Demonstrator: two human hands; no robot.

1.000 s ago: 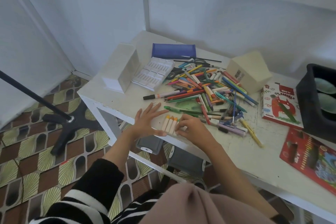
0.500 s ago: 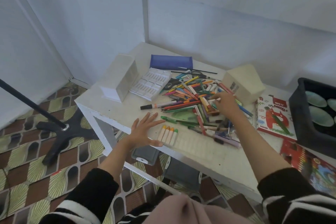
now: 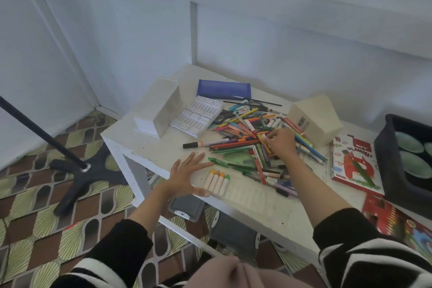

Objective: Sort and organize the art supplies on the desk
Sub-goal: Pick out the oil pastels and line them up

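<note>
A jumbled pile of coloured pencils, markers and crayons [image 3: 243, 133] covers the middle of the white desk [image 3: 257, 201]. Near the front edge lies a tidy row of pale oil pastels [image 3: 217, 181] with yellow, orange and green tips. My left hand [image 3: 187, 175] lies flat with fingers spread on the desk, its thumb touching the left end of that row. My right hand [image 3: 281, 144] reaches into the pile, its fingers curled and pinching a pale pastel stick [image 3: 264, 138]. A green pen [image 3: 224, 162] lies just behind the row.
A white box [image 3: 161, 107], a ribbed white tray insert [image 3: 196, 117] and a blue pencil case [image 3: 223, 89] sit at the back left. Right of the pile are a cream box [image 3: 313, 119], an oil pastels box [image 3: 353, 163], a red pencil pack [image 3: 392, 220] and a black bin [image 3: 392, 170].
My right hand left the pastel row, reached into the pile and its fingers have now closed on a pale stick. My left hand stayed flat beside the row.
</note>
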